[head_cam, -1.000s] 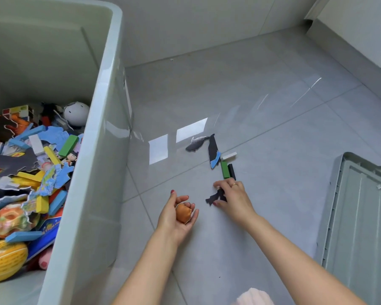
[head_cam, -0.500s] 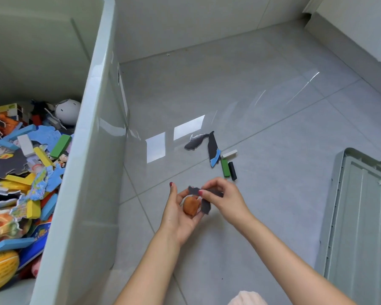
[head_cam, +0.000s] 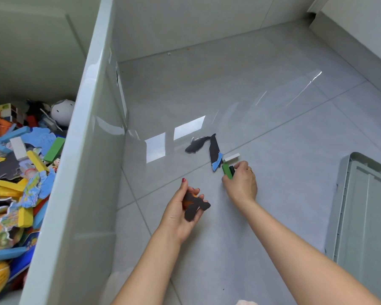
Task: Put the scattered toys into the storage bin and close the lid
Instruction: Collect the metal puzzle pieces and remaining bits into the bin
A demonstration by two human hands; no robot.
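Left hand: the left hand point(head_cam: 180, 211) was held palm-up above the floor, fingers curled around a small orange rounded toy point(head_cam: 186, 203) and a flat dark grey animal-shaped cutout point(head_cam: 195, 208) laid across it.
Right hand: the right hand point(head_cam: 241, 182) was stretched down to the floor, thumb and fingers pinched on a green rectangular block point(head_cam: 226, 170) and a dark block point(head_cam: 232, 170) beside it; a gold ring point(head_cam: 249, 170) was worn on one finger.
Toys on the floor: a dark grey whale-shaped cutout point(head_cam: 197, 145) and a long black cutout with a blue end point(head_cam: 215, 154) were seen lying flat, touching at their tips; a small white block point(head_cam: 231, 157) was lying just beside the blue end, near the right hand's fingertips.
Storage bin: the tall pale grey-green plastic storage bin point(head_cam: 84, 172) was stood at the left, open, with coloured blocks, puzzle pieces and a white round doll head point(head_cam: 63, 112) piled inside.
Lid: the pale grey-green ribbed plastic lid point(head_cam: 365, 216) was laid on the floor at the right edge, well apart from the bin.
Floor: glossy grey tiles point(head_cam: 240, 95) were marked by bright window reflections.
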